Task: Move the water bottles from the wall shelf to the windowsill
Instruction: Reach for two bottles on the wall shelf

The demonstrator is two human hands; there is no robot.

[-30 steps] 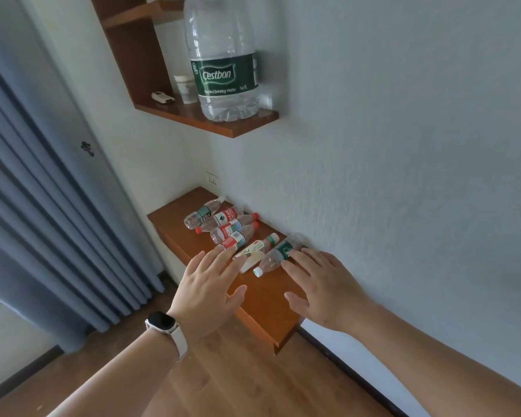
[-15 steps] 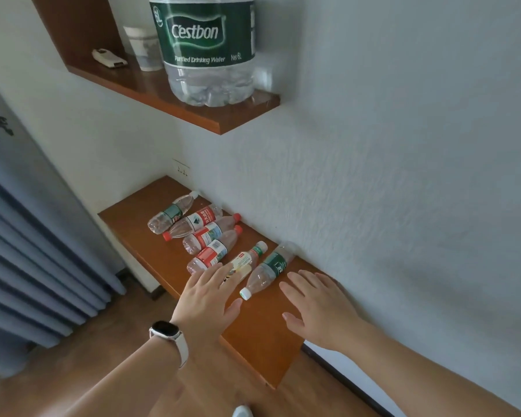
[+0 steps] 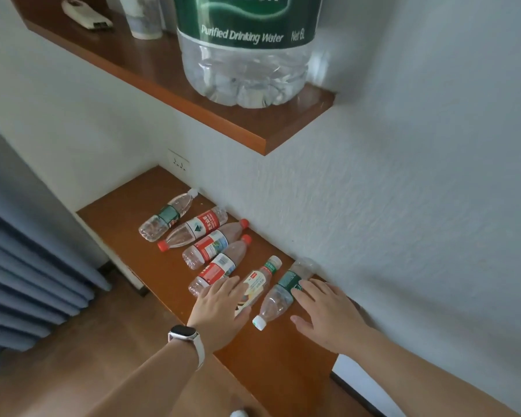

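Observation:
Several small water bottles lie on their sides in a row on the lower wooden wall shelf (image 3: 286,365). Nearest me is a green-labelled bottle (image 3: 278,296) with a white cap, then a white-labelled bottle with a green cap (image 3: 260,278), then red-labelled ones (image 3: 220,266). My left hand (image 3: 220,311), fingers spread, rests over the near end of the white-labelled bottle. My right hand (image 3: 325,314) is flat and open, fingertips touching the green-labelled bottle's side. Neither hand grips anything.
An upper wooden shelf (image 3: 223,115) juts out overhead with a large green-labelled water jug (image 3: 244,55), a cup (image 3: 142,19) and a small white device (image 3: 86,18). Blue curtains (image 3: 27,281) hang at left. A wall socket (image 3: 178,162) sits behind the lower shelf.
The view has tilted down and closer to the lower shelf. Both hands have reached further forward onto the nearest bottles.

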